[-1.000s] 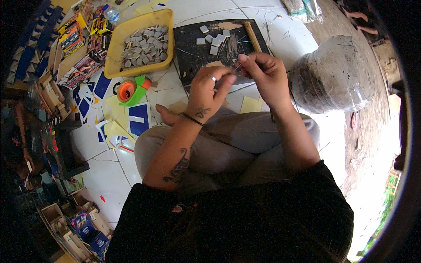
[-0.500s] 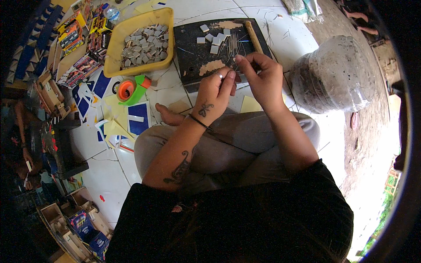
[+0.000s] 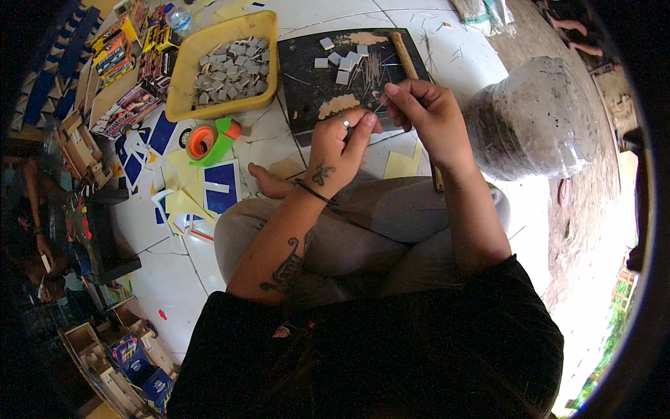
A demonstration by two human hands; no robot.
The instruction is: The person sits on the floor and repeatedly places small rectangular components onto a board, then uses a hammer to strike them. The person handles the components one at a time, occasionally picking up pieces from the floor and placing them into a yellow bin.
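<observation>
Both of my hands are raised over the near edge of a dark board [image 3: 303,87]. My left hand [image 3: 338,146] is closed in a pinch, thumb against the curled forefinger. To its right, my right hand [image 3: 429,122] also pinches with thumb and forefinger. A thin wire-like piece [image 3: 380,105] spans the small gap between the two pinches. On the board beyond lie several grey square pieces [image 3: 345,63] and a bundle of thin grey rods [image 3: 372,73]. A wooden stick [image 3: 403,56] lies along the board's right side, partly behind my right hand.
A yellow tray [image 3: 174,87] full of grey squares stands left of the board. Nearer are an orange-and-green tape dispenser [image 3: 213,143] and paper scraps [image 3: 185,202]. A large dirty plastic container [image 3: 534,119] stands at right. Printed boxes [image 3: 112,59] fill the far left.
My right hand has shifted slightly right and down, away from my left hand. The gap has widened, and the thin piece shows more clearly between them.
</observation>
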